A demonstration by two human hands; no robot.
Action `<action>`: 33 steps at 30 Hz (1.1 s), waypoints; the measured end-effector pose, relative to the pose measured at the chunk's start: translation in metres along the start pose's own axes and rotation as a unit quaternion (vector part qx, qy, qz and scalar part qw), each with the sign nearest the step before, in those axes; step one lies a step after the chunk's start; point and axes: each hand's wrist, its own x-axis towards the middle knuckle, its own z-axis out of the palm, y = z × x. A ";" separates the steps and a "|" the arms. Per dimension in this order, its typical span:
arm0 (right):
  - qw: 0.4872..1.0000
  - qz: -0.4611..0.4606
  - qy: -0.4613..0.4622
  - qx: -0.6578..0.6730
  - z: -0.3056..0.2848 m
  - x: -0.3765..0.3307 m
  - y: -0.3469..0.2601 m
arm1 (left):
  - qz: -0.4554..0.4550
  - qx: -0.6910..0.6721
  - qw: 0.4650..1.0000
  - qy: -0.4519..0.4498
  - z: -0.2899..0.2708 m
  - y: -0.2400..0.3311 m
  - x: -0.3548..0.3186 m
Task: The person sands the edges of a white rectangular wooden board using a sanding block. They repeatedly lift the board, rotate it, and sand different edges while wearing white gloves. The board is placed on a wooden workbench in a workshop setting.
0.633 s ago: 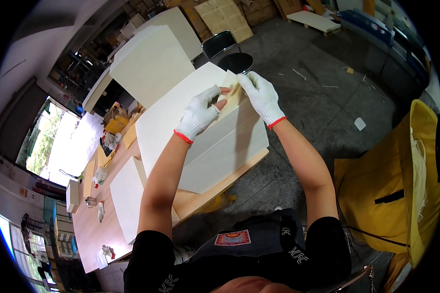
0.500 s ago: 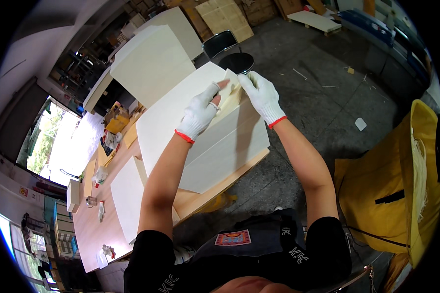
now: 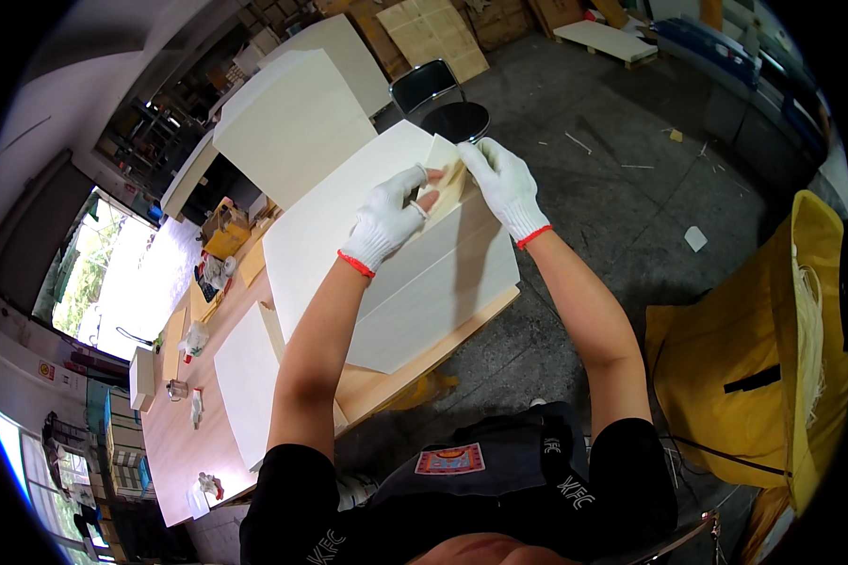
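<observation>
My right hand [image 3: 504, 184], in a white knitted glove with a red cuff, pinches the far corner of a thin cream sheet [image 3: 452, 181]. This sheet stands partly lifted along the edge of a white panel piece [image 3: 433, 282]. My left hand [image 3: 386, 217], gloved alike but with bare thumb and index fingertips, is just left of the sheet. Its thumb and index are apart, with no object plainly between them. Under the left hand spreads a large white panel [image 3: 325, 207]. Whether the sheet is attached to the panel piece cannot be made out.
The pieces lie on a wooden table [image 3: 174, 461], with another white board [image 3: 245, 377] at left. A big white box-like piece [image 3: 292, 122] stands beyond. A black chair [image 3: 452, 118] is behind the table; a large yellow bag [image 3: 725, 377] stands at right.
My left thumb and index have shifted slightly right and nearer to me along the cream sheet. My right hand keeps its place at the corner.
</observation>
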 end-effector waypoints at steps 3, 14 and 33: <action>1.000 0.007 -0.003 -0.007 -0.002 0.000 -0.002 | 0.039 -0.008 0.999 0.038 0.002 0.000 -0.001; 1.000 -0.001 0.012 0.013 0.003 0.001 0.006 | -0.033 0.038 0.999 -0.015 0.000 0.010 0.000; 1.000 0.000 0.018 0.022 0.006 0.001 0.005 | -0.035 0.014 0.999 -0.015 0.002 0.003 0.001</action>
